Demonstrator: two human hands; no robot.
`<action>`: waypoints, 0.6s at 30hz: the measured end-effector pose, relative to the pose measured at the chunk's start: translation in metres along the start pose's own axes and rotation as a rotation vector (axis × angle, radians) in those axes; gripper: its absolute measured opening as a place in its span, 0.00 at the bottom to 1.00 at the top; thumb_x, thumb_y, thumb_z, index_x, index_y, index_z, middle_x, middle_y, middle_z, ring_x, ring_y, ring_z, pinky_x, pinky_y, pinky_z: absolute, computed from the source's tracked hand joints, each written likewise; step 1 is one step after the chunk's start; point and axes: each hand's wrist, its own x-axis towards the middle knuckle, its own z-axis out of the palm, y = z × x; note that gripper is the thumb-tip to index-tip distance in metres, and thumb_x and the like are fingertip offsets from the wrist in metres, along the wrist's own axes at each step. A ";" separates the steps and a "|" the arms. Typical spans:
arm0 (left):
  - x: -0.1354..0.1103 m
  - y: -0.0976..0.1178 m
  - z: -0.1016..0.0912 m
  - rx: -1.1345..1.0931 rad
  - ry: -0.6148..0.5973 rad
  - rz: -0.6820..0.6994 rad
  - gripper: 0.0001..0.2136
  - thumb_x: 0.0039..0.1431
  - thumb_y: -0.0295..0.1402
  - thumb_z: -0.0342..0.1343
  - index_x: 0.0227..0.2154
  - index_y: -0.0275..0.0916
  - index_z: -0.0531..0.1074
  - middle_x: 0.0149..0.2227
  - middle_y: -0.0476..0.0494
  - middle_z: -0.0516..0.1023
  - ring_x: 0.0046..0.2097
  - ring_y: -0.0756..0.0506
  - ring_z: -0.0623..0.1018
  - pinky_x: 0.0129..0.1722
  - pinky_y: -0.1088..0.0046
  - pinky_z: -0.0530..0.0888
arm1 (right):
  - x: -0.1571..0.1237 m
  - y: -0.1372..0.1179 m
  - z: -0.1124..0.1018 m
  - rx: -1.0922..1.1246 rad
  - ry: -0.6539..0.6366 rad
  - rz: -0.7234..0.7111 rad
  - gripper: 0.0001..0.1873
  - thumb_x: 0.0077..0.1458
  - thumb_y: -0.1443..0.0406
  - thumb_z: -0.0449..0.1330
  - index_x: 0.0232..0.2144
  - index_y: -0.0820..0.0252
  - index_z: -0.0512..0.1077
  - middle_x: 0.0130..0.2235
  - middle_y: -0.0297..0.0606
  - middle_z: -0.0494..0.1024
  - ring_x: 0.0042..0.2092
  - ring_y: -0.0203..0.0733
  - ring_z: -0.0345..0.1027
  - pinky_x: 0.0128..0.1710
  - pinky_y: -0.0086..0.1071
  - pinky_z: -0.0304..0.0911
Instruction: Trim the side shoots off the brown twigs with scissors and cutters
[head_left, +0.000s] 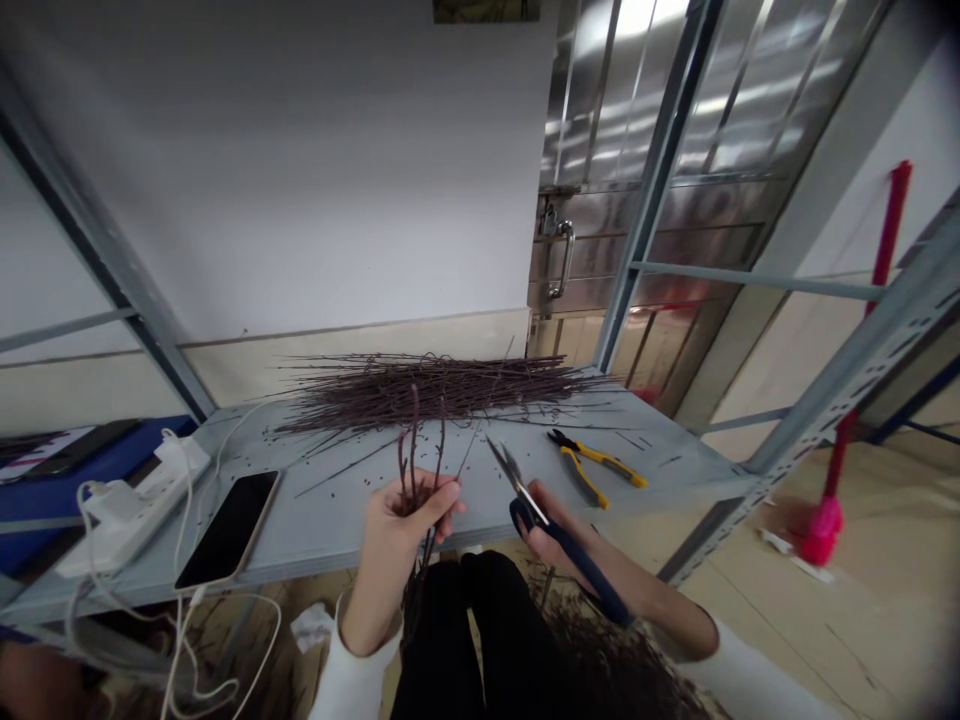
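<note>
My left hand is closed round several thin brown twigs, their upper ends standing above the fingers and the rest hanging below the shelf edge. In my right hand are scissors with dark blue handles; the blades point up and to the left, slightly parted, to the right of the held twigs. A large pile of similar twigs lies across the back of the grey shelf. Cutting pliers with yellow and black handles rest on the shelf, right of the scissors.
At the left lie a phone and a white power strip with cables. Small twig bits dot the shelf. Metal uprights frame it on both sides. Below right, more twigs are heaped beside my legs.
</note>
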 end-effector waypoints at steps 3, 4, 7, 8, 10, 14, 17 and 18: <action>-0.001 0.002 0.002 -0.026 -0.022 -0.027 0.09 0.41 0.35 0.67 0.21 0.34 0.76 0.18 0.49 0.75 0.17 0.55 0.66 0.17 0.79 0.63 | 0.000 -0.015 -0.002 -0.031 -0.172 0.004 0.19 0.57 0.46 0.53 0.35 0.54 0.61 0.30 0.31 0.62 0.31 0.38 0.57 0.31 0.30 0.58; -0.002 0.003 0.003 -0.031 -0.028 -0.031 0.09 0.40 0.35 0.67 0.21 0.34 0.76 0.18 0.49 0.75 0.17 0.55 0.66 0.17 0.79 0.62 | 0.000 -0.019 -0.002 -0.030 -0.197 0.004 0.19 0.57 0.46 0.53 0.35 0.54 0.61 0.30 0.31 0.61 0.30 0.37 0.55 0.29 0.29 0.57; -0.004 0.005 0.005 -0.037 -0.046 -0.041 0.10 0.39 0.35 0.67 0.20 0.34 0.75 0.17 0.49 0.75 0.17 0.55 0.66 0.16 0.79 0.62 | 0.001 -0.027 0.000 -0.001 -0.225 0.012 0.20 0.57 0.46 0.52 0.35 0.54 0.59 0.29 0.30 0.59 0.29 0.36 0.53 0.28 0.29 0.53; -0.004 0.005 0.006 -0.037 -0.050 -0.046 0.10 0.39 0.35 0.67 0.20 0.34 0.75 0.17 0.49 0.75 0.17 0.55 0.66 0.16 0.80 0.61 | 0.001 -0.028 0.001 0.012 -0.230 0.014 0.19 0.58 0.46 0.52 0.35 0.54 0.59 0.29 0.30 0.59 0.29 0.36 0.53 0.28 0.29 0.53; -0.006 0.005 0.006 -0.033 -0.063 -0.053 0.10 0.39 0.35 0.67 0.20 0.34 0.74 0.17 0.49 0.75 0.16 0.55 0.65 0.15 0.80 0.61 | 0.002 -0.030 0.002 0.023 -0.223 0.012 0.19 0.57 0.45 0.52 0.35 0.54 0.58 0.29 0.30 0.59 0.29 0.36 0.52 0.27 0.29 0.52; -0.009 0.006 0.007 -0.021 -0.072 -0.045 0.10 0.41 0.35 0.67 0.20 0.34 0.74 0.17 0.49 0.75 0.16 0.56 0.65 0.15 0.81 0.59 | 0.005 -0.031 0.004 -0.059 -0.190 0.003 0.20 0.56 0.46 0.54 0.31 0.54 0.58 0.28 0.30 0.59 0.28 0.36 0.52 0.26 0.29 0.52; -0.011 0.007 0.008 -0.018 -0.071 -0.047 0.10 0.40 0.35 0.67 0.19 0.34 0.73 0.17 0.49 0.75 0.16 0.57 0.64 0.15 0.82 0.59 | 0.008 -0.030 0.004 -0.160 -0.161 0.003 0.20 0.54 0.48 0.57 0.27 0.55 0.56 0.25 0.28 0.60 0.26 0.35 0.52 0.25 0.29 0.50; -0.011 0.007 0.008 -0.018 -0.070 -0.049 0.11 0.40 0.35 0.67 0.19 0.34 0.73 0.17 0.49 0.74 0.16 0.57 0.64 0.15 0.82 0.58 | 0.009 -0.030 0.003 -0.184 -0.138 0.014 0.22 0.53 0.48 0.59 0.25 0.55 0.55 0.23 0.27 0.58 0.26 0.35 0.50 0.24 0.28 0.49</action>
